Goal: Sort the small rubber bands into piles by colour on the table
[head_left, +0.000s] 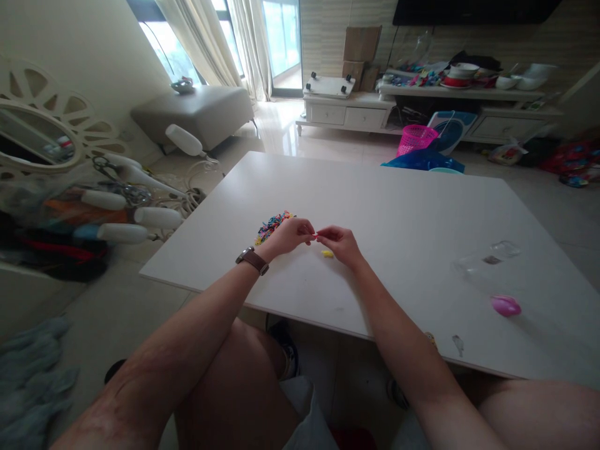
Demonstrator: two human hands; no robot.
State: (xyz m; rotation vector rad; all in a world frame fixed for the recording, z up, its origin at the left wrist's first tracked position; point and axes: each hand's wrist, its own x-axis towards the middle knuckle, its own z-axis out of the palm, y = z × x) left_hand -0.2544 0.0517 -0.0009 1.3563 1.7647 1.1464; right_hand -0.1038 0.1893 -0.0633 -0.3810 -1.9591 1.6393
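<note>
A small thin red piece (314, 236) is pinched between the fingertips of both hands above the white table (398, 212); its exact kind is too small to make out. My left hand (294, 234) holds it from one side, closed, next to a pile of many-coloured small bands or strips (268, 229). From the other side my right hand (343, 244) grips it with thumb and fingers closed. On the table just below the hands lies a little yellow bundle (327, 254). Part of the pile is hidden behind my left hand.
At the right of the table are a pink-purple rounded object (505, 305), a clear plastic container (485, 261) and a small greyish item (458, 345) near the front edge. Lamp-like white shades (159, 218) stand close to the left edge. Beyond the far edge is a pink basket (415, 140).
</note>
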